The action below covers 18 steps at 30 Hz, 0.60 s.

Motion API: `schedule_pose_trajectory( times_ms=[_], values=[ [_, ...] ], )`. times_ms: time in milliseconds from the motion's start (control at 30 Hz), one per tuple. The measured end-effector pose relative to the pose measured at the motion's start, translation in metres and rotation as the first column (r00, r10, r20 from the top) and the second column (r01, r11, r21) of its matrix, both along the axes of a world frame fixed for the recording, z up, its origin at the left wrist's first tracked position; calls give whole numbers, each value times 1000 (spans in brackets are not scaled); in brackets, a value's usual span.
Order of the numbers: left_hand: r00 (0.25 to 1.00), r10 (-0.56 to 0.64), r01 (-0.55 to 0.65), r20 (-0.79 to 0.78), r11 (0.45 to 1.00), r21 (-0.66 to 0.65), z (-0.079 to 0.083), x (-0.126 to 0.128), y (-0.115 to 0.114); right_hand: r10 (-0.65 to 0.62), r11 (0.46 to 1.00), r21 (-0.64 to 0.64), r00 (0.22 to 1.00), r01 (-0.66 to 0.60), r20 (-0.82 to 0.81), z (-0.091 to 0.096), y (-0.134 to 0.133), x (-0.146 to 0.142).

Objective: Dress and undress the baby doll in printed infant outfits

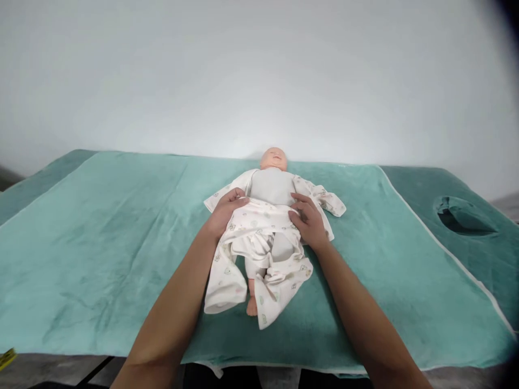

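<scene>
A baby doll [272,186] with a light grey cloth body lies on its back, its head [274,158] toward the wall. White printed baby pants [263,216] lie across its belly and legs, the waistband at belly height. One pant leg [227,286] spreads to the left, the other [279,294] to the right. Between them shows a bare foot [252,305]. My left hand [227,210] pinches the left end of the waistband. At the opposite end, my right hand [308,219] touches the waistband and the doll's side, fingers apart. A matching top [324,199] lies spread open beneath the doll.
A green cloth [121,243] with pale edging covers the padded table. A face hole [464,216] opens in the darker green cover at the right. The white wall [259,70] rises behind the far edge. A yellow object [7,358] shows at the lower left.
</scene>
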<state>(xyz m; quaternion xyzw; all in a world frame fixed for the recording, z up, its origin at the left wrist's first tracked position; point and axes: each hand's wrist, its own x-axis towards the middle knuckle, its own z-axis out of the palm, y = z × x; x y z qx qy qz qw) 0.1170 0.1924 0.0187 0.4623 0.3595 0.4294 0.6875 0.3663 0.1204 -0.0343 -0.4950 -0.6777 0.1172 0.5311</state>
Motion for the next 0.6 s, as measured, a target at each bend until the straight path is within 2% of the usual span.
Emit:
schedule_pose_trajectory(
  times_ms=[133,233,333,467,533,600],
  values=[
    [983,31,-23,179,999,-44,-15,-1,5,-125,992,1,992,125,5,-2,7,0],
    [950,15,11,311,997,-83,-19,-3,3,-243,965,-123,966,231,-92,-5,14,2],
    [936,-37,71,351,994,-84,-22,-5,2,-332,925,-261,921,275,-204,-11,20,6],
    [912,-140,170,385,984,-44,-27,-6,-7,-250,926,-352,920,136,-302,-7,20,10],
    [900,-183,208,396,978,-20,-27,-4,-13,-162,947,-316,934,57,-317,10,16,8],
    [894,-199,220,401,976,-5,-26,-3,-18,-65,966,-257,955,-12,-289,36,11,0]
  ],
)
